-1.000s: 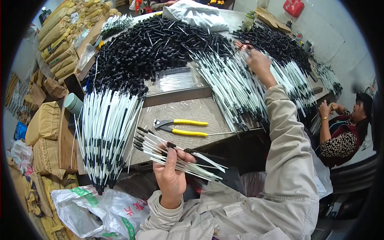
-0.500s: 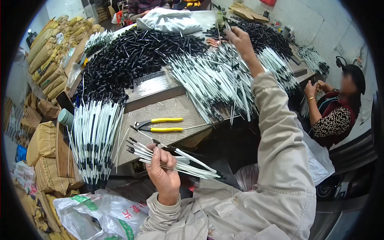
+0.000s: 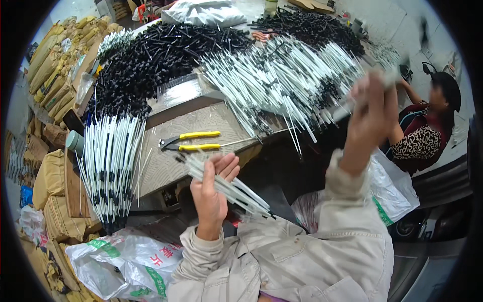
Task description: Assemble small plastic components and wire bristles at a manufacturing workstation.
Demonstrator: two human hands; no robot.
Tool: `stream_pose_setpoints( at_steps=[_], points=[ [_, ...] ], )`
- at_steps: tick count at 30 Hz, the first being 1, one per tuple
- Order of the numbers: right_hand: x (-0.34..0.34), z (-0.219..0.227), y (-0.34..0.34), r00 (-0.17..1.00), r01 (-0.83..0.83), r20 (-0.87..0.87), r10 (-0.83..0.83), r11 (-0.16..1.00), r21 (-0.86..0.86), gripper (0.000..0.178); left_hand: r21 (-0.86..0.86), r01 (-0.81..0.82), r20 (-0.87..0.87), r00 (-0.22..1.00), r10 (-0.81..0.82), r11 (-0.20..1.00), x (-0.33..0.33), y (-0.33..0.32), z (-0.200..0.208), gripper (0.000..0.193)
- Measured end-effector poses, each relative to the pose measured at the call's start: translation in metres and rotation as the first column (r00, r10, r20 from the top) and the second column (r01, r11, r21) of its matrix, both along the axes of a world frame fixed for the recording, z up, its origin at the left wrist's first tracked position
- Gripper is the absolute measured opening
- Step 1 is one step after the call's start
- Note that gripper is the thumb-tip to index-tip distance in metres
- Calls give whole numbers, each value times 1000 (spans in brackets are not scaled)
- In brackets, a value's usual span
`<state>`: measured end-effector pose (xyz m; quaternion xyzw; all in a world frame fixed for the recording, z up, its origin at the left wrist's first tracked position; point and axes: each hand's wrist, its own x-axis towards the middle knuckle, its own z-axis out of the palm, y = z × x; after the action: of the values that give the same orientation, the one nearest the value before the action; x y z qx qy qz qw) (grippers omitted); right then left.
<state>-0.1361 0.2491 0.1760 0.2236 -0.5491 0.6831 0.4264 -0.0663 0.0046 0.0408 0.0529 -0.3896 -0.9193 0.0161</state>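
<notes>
My left hand [image 3: 209, 189] is in front of the table's near edge. It holds a loose bundle of slim white rods with black ends [image 3: 239, 195]; the rods slant down to the right past the thumb, and the fingers point up and right. My right hand [image 3: 370, 118] is raised at the right, beyond the big pile of white rods [image 3: 282, 83]. Motion smears its fingers, and a pale blur at their tips cannot be made out. End-cutting pliers with yellow handles [image 3: 193, 141] lie on the table [image 3: 211, 118], just beyond my left hand.
A heap of black plastic parts [image 3: 151, 65] covers the back left. Fanned white rods [image 3: 110, 161] stand at the left edge beside a green cup [image 3: 75, 142]. A co-worker [image 3: 425, 131] sits at the right. Plastic bags [image 3: 126, 261] and stacked sacks [image 3: 53, 60] lie around.
My right hand has swung from the far side of the table to the right and nearer. The fingers of my left hand have straightened around the rods. The view has shifted slightly.
</notes>
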Motion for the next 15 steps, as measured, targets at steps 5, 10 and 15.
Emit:
stream_pose_setpoints(
  at_steps=[5,10,15],
  points=[
    [89,-101,-32,933,-136,302,196,968,-209,8,-4,26,59,998,-25,1000,-13,27,-17,43],
    [100,-142,-61,730,-410,674,113,862,300,19,-99,-26,13,1000,28,995,-6,29,-6,40],
    [99,-152,-70,749,-444,657,82,799,406,29,-187,-144,-41,990,138,972,-3,20,-9,32]
  ],
)
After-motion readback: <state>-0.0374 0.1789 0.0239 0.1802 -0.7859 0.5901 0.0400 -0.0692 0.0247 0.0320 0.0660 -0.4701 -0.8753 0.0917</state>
